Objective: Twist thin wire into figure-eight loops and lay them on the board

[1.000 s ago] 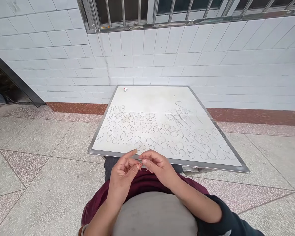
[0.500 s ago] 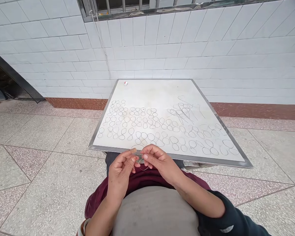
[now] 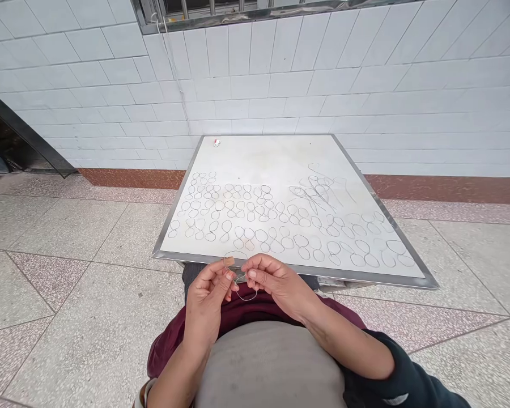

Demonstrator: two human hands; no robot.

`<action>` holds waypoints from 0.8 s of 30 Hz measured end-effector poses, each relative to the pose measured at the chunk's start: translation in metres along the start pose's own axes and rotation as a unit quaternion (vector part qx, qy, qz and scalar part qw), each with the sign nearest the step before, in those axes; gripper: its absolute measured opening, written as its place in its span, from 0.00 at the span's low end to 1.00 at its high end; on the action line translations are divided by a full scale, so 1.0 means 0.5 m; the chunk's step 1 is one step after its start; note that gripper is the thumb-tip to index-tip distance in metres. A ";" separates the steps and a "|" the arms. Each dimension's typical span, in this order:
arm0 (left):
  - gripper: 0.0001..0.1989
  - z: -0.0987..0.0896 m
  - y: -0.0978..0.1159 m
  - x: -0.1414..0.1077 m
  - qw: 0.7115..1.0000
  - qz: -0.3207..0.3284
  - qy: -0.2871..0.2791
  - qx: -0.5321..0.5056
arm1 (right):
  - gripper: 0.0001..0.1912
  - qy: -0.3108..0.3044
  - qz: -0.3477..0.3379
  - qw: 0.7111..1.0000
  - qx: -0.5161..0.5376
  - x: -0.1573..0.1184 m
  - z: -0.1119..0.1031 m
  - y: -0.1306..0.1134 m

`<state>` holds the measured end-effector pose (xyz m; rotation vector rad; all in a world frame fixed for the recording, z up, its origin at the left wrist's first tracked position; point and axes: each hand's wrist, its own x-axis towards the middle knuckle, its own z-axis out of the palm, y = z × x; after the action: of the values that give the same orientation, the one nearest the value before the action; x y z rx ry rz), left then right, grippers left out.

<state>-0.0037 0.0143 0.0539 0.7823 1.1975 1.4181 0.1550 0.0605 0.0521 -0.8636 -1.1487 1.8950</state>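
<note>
Head view: left hand [image 3: 204, 309] and right hand [image 3: 285, 290], fingertips closed, pinch wire [image 3: 247, 300]; judged light, springy, best gripped at crossing.

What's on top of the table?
Rows of wire loops, a wire tangle towards the right, a small white-and-red item far left. Left hand and right hand hide part of the near rim.

bright, even light; shadows faint; wide-angle stretch at edges.
</note>
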 end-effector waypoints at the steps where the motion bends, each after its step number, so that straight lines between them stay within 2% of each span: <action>1: 0.12 0.000 0.000 0.000 1.000 0.000 0.002 -0.001 | 0.11 -0.003 -0.001 1.000 -0.005 -0.001 -0.002 0.001; 6: 0.14 0.005 0.006 0.000 1.000 -0.010 -0.001 -0.004 | 0.09 -0.003 -0.016 1.000 -0.014 -0.002 -0.004 0.002; 12: 0.23 0.005 0.014 -0.002 1.000 -0.019 -0.005 0.008 | 0.12 -0.016 -0.024 0.997 -0.070 -0.003 0.005 -0.008; 17: 0.22 0.004 0.018 -0.002 0.998 -0.003 0.004 0.059 | 0.13 -0.035 -0.034 0.993 -0.109 0.000 0.008 -0.009; 24: 0.23 0.006 0.024 -0.004 0.997 -0.007 -0.018 0.069 | 0.14 -0.036 -0.044 0.991 -0.122 0.007 0.009 -0.004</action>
<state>-0.0040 0.0143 0.0664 0.8888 1.2814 1.3150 0.1499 0.0624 0.0552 -0.8650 -1.4616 1.7510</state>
